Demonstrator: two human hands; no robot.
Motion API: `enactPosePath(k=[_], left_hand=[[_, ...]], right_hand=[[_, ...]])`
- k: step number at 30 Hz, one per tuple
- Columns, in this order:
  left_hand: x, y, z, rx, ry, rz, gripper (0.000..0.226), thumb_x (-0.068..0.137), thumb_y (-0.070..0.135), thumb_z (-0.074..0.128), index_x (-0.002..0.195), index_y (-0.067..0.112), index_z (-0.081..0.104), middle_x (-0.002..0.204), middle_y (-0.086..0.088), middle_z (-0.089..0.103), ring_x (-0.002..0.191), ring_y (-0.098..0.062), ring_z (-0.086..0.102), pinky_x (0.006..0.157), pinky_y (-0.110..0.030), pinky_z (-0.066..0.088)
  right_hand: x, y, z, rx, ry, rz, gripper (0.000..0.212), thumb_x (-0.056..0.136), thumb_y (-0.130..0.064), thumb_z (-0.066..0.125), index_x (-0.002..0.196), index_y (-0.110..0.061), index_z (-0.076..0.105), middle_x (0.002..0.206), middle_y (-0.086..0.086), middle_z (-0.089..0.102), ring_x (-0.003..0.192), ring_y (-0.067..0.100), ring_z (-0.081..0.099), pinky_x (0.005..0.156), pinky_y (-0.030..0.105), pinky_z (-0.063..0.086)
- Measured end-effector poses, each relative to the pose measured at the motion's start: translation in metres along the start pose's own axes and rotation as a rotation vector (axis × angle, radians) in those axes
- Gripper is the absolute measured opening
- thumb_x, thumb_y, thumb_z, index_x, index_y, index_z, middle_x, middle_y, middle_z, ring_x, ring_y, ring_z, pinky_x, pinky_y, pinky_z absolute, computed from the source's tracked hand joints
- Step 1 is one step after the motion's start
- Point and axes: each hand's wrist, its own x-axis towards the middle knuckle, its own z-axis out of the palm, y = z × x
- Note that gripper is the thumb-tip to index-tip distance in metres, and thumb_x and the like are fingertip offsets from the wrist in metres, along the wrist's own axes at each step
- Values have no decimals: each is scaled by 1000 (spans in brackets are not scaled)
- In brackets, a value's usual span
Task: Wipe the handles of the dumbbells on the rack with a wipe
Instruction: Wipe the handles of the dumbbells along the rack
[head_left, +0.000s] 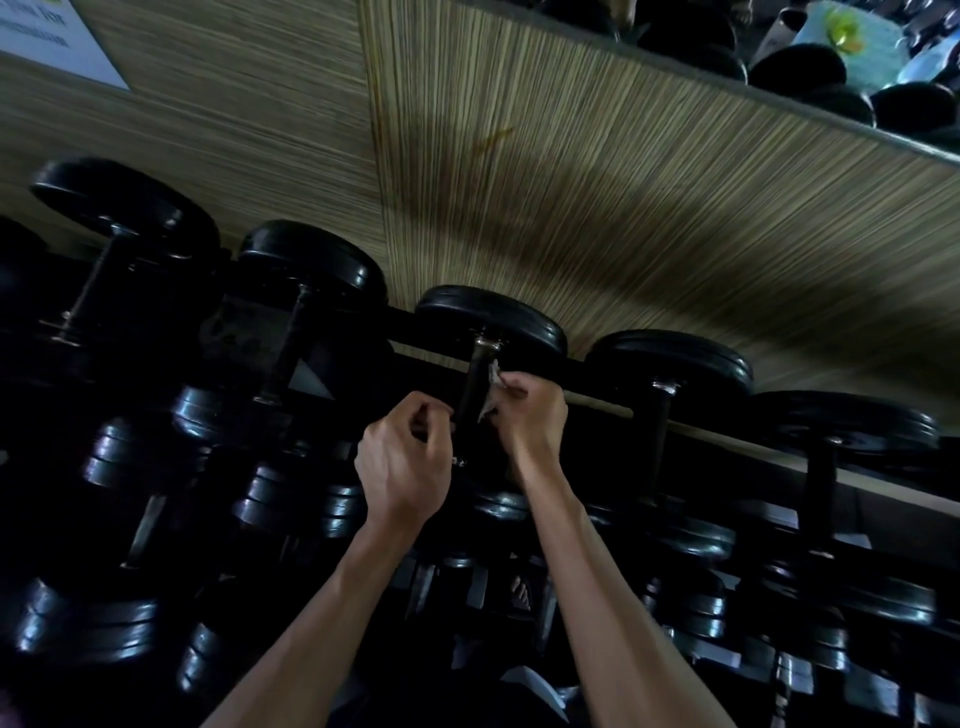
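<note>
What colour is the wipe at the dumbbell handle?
White or pale grey, crumpled wipe in the right hand; head view.

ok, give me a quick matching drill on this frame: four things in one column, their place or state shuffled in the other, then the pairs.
Things:
1. wipe
2. left hand
3. right hand
4. sign

Place or state:
A. top left corner, on the wall
B. pinches the wipe on the right side of the handle
C. pale and crumpled, against the dark handle
D. fingers curled at the left side of the handle

Pairs: 1-C, 2-D, 3-B, 4-A
</note>
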Motion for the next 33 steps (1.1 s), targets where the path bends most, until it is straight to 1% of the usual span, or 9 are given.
enactPosePath(k=[6, 8, 11, 15, 19, 23, 26, 29, 33], left_hand=[[0, -1, 1, 0, 9, 6, 24, 90, 28, 46, 82, 30, 68, 71, 20, 69, 62, 0, 61, 56, -22, 44], [0, -1, 0, 0, 2, 9, 23, 92, 26, 47, 82, 30, 68, 71, 20, 69, 61, 0, 62, 54, -21, 42], [-1, 0, 0, -16, 0, -6, 22, 93, 23, 51, 82, 29, 68, 70, 20, 69, 60, -1, 62, 54, -23, 43], [0, 0, 1, -7, 20, 2, 21, 92, 22, 51, 82, 28, 69, 69, 18, 70, 58, -2, 61, 54, -26, 46], [0, 0, 1, 5, 24, 13, 21, 92, 21, 52, 83, 29, 69, 71, 20, 70, 64, 1, 62, 54, -18, 39], [0, -1, 0, -14, 1, -1, 21, 92, 22, 51, 83, 29, 69, 69, 18, 69, 68, 2, 62, 55, -19, 39], [0, 0, 0, 3, 13, -3, 21, 92, 22, 52, 83, 29, 69, 70, 19, 70, 64, 2, 61, 55, -16, 38], [-1, 1, 0, -2, 11, -1, 21, 92, 24, 50, 83, 29, 69, 70, 19, 69, 66, 3, 61, 54, -17, 37], [0, 0, 0, -11, 8, -2, 22, 91, 26, 49, 82, 29, 68, 70, 19, 69, 64, 1, 61, 55, -18, 40]], right_hand=[[2, -8, 3, 14, 27, -32, 22, 95, -11, 66, 74, -15, 73, 64, -10, 67, 54, -8, 60, 52, 8, 42], [15, -13, 7, 47, 52, 32, 21, 93, -9, 65, 77, -16, 76, 66, -5, 69, 58, -3, 65, 57, 22, 54], [14, -6, 6, 97, 40, 88, 26, 91, -14, 69, 69, -27, 76, 68, 4, 74, 73, 27, 74, 71, 47, 62], [-2, -13, 0, 17, 82, -39, 18, 93, -6, 67, 79, -12, 76, 60, -10, 65, 62, 8, 69, 59, 18, 55], [17, -19, 8, 60, 161, 39, 10, 92, -2, 66, 90, -1, 76, 66, -4, 67, 58, 9, 67, 53, 14, 50], [18, -8, 11, 230, 156, 172, 22, 88, -8, 73, 76, -26, 73, 74, -2, 72, 75, 17, 72, 78, 39, 63], [6, -9, 9, 163, 201, 48, 8, 91, -12, 73, 97, -13, 78, 85, -4, 74, 75, 5, 69, 71, 13, 57], [16, -15, 16, 241, 228, 157, 9, 89, -7, 71, 92, -12, 77, 79, 3, 74, 71, 16, 70, 64, 26, 58], [17, -15, 20, 258, 266, 200, 8, 89, -4, 70, 90, -10, 75, 69, -1, 68, 57, 7, 61, 47, 11, 46]])
